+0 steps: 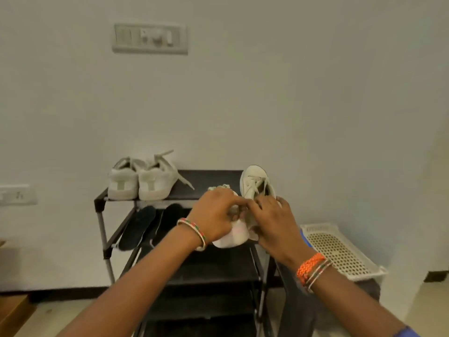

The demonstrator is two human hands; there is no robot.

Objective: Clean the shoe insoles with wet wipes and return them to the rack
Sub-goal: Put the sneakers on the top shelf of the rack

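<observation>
Both hands work at one spot above the rack's (206, 178) top shelf: left hand (213, 212) grips a pale shoe (230, 237), right hand (272, 220) pinches at its opening, apparently drawing out the insole, which is hidden. Another shoe (255, 183) stands tilted just behind, so the pull should come toward the person. Two dark insoles (138, 227) lie on the shelf below, left.

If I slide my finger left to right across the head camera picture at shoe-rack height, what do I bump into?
Pair of white sneakers → left hand → right hand → white perforated plastic basket.
</observation>
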